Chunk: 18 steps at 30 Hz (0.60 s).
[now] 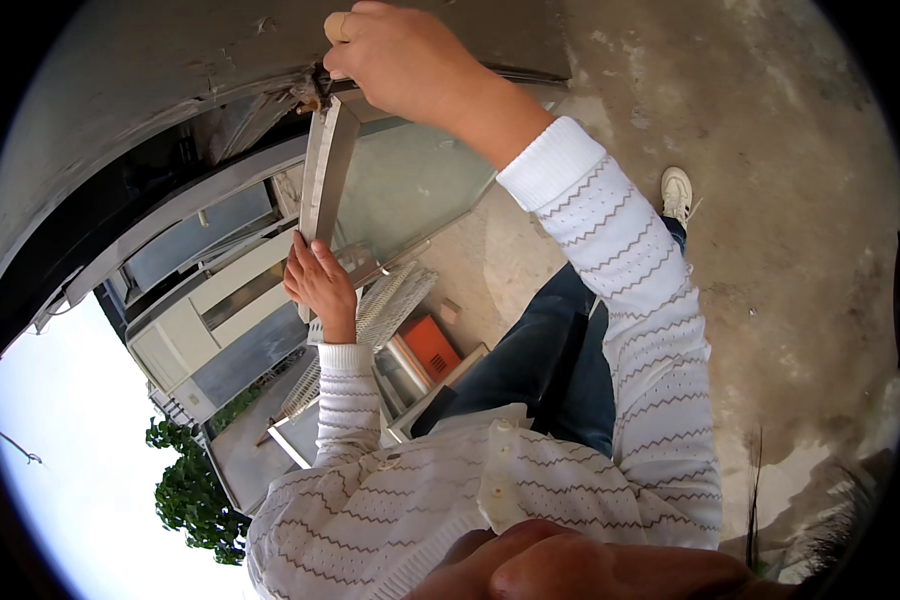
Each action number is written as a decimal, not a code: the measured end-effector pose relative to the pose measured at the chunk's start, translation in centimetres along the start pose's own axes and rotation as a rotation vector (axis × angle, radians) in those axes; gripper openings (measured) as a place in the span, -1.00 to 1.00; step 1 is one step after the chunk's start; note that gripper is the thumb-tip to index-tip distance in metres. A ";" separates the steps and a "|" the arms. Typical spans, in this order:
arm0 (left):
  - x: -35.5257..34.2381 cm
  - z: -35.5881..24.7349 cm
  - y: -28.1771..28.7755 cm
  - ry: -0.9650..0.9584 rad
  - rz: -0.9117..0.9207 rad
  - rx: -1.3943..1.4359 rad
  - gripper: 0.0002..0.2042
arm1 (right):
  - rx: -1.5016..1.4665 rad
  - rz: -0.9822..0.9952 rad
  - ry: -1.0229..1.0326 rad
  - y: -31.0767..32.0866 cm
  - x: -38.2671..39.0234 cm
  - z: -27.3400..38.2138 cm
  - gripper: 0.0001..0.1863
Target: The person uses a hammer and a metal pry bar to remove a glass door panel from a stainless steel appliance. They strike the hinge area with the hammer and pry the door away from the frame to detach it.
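1. Nearest is a white knitted cardigan (660, 330) with brown zigzag stripes, ribbed cuffs and round buttons; below it, blue denim jeans (515, 350).
2. The left hand (322, 290) has its fingers laid against a straight, pale metal bar (330, 170); whether they grip it, I cannot tell.
3. The right hand (400, 60), a ring on one finger, is curled just beyond the bar's upper end; what its fingertips hold is hidden.
4. The bar stands between the two hands, beside a smooth, see-through panel (410, 180).
5. A scuffed dark-grey surface (170, 60) spans the upper left.
6. Beyond lie a stained concrete floor (770, 250), one white shoe (676, 193) and an orange boxy object (430, 348).
7. Farthest, a leafy green tree (200, 490) stands against bright sky.
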<state>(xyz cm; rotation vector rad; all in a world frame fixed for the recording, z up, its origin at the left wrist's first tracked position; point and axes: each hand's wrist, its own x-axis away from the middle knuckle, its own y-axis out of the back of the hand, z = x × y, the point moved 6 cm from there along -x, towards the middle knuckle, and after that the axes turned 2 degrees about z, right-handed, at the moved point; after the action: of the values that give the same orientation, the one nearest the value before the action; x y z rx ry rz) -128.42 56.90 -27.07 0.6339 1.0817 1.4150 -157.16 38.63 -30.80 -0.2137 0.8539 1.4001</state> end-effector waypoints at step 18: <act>3.6 -0.7 3.1 -0.015 0.064 0.083 -0.63 | 0.042 0.379 -0.118 0.0 -2.8 0.7 -0.83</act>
<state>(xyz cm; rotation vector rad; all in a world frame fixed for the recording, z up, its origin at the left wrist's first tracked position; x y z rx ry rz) -131.01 60.56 -25.38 0.7435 1.1217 1.4241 -156.68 36.87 -28.51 0.0685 0.8531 1.7263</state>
